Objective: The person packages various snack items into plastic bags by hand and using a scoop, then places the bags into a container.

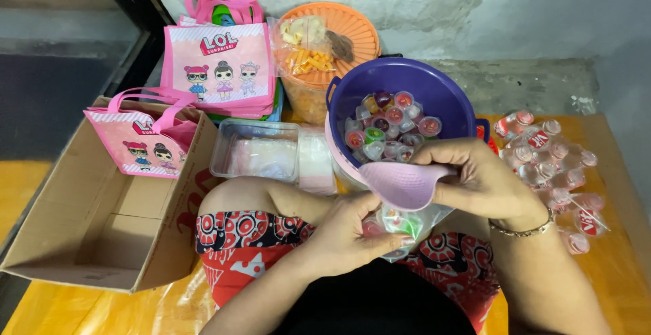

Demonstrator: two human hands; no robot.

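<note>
1. A pink scoop [405, 184] is held in the right hand [485, 182], its long axis pointing left.
2. Directly beneath it, a clear bag [407, 230] of jelly cups is pinched by the left hand [346, 233].
3. A purple bucket [407, 81] sits just behind.

There are two pink gift bags [218, 60], one cardboard box [95, 226], one purple bucket [407, 87], one pink scoop [407, 184], one orange container [339, 30] and two clear tubs [254, 148].

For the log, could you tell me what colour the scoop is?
Pale pink; the scoop shows best in the head view, held in the right hand.
</note>
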